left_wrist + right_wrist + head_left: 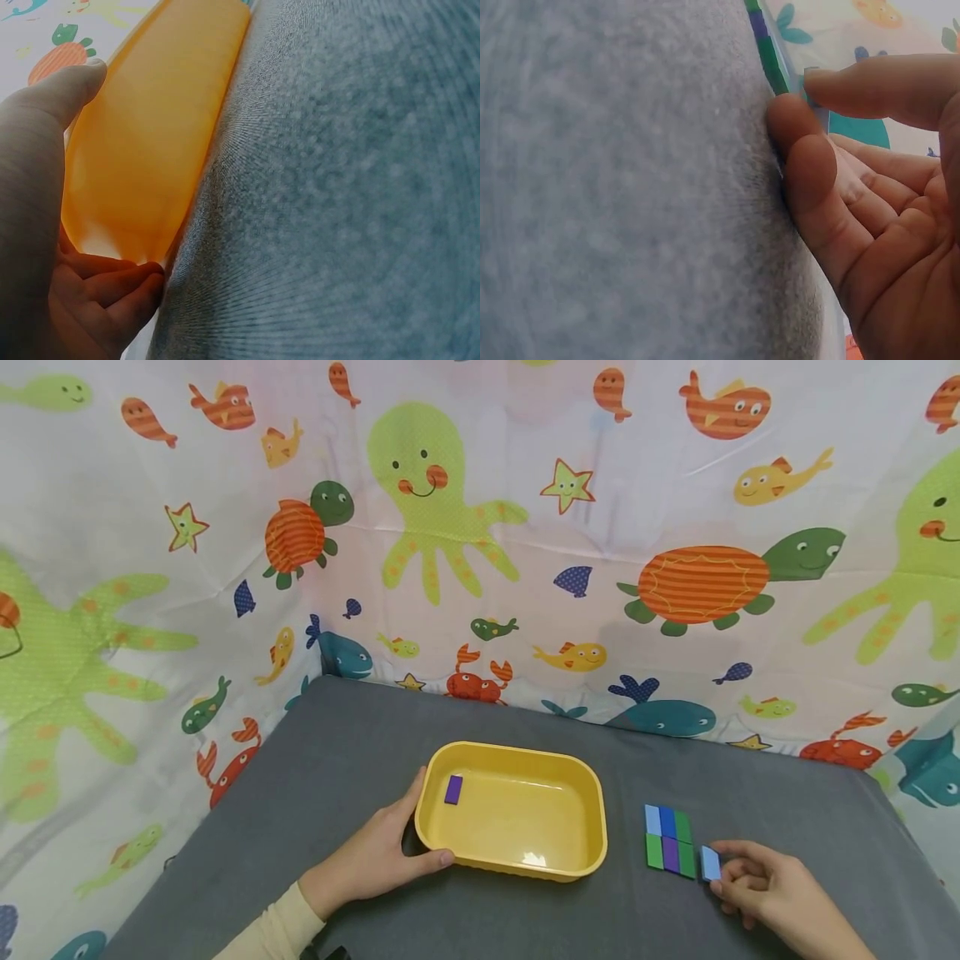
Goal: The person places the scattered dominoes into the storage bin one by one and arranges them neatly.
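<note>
My left hand (pixel 382 847) grips the left end of a shallow yellow plastic tub (pixel 517 864), thumb along its front wall and fingers around the back left corner. In the left wrist view, curled fingers (pixel 112 300) press against the tub's end wall (pixel 157 127). Inside the tub, near its left end, lies one purple tile (pixel 453 790). Over on the right, my right hand (pixel 772 889) pinches a light blue tile (pixel 710 864), which is slightly tilted, between thumb and fingers. Just left of it several tiles (pixel 669 842) form a block of two rows: light blue, blue and green behind; green, purple and green in front.
Dark grey cloth (pixel 360 735) covers the table. A white curtain (pixel 480 510) printed with sea animals hangs behind and along the left side. A small black object (pixel 330 953) shows at the bottom edge, below the left forearm.
</note>
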A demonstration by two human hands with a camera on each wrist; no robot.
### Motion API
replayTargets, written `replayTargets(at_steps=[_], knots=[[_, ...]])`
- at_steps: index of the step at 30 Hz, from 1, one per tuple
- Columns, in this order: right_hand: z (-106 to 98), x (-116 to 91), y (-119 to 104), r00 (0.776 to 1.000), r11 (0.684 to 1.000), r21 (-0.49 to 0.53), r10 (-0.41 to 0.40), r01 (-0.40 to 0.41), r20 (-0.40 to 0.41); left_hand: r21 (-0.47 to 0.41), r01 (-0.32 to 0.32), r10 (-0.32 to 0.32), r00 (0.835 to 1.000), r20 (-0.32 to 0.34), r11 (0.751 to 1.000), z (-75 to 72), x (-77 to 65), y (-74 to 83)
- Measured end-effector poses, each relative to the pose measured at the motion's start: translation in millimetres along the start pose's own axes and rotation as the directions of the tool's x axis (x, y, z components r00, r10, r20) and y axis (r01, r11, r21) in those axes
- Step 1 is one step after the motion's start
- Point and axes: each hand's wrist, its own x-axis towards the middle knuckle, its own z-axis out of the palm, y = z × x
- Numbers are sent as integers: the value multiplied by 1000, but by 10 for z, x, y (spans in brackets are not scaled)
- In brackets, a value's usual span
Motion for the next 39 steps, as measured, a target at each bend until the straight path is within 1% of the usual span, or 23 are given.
replayTargets(at_steps=[6,9,10,12,16,17,22,26,32,36,39], knots=[[-28,-3,-46,999,999,14,-33,33,-1,-6,-15,15,1000,-5,1000,-10,-4,7],[-42,-10,-61,999,999,31,-33,33,0,7,-36,36,999,-9,999,-3,-4,1],[-42,-14,-64,999,999,31,-33,33,-2,26,-42,42,999,-13,999,2,-4,-5],[-39,-21,-76,999,999,24,-37,37,-8,36,-45,46,999,-17,998,9,-4,-9],[-23,-31,-146,997,998,-13,-65,64,-44,29,-29,30,999,-12,999,8,-6,-13],[-19,-34,-175,996,997,-22,-70,69,-54,13,-20,21,1000,-7,1000,6,-5,-11],[-11,-39,-337,992,994,-52,-98,94,-80,2,-8,8,1000,1,1000,4,2,-6],[-15,-32,-428,986,987,-64,-152,148,-70,9,-11,11,1000,0,1000,8,8,-9],[24,-18,-504,966,969,-67,-244,239,-85,11,-39,38,999,4,999,1,19,-6],[86,2,-550,962,966,-51,-257,253,-87,1,-44,44,999,5,999,-13,-1,-5],[129,29,-623,969,972,-47,-232,229,-85,-10,-47,47,999,3,999,-19,-19,-11]])
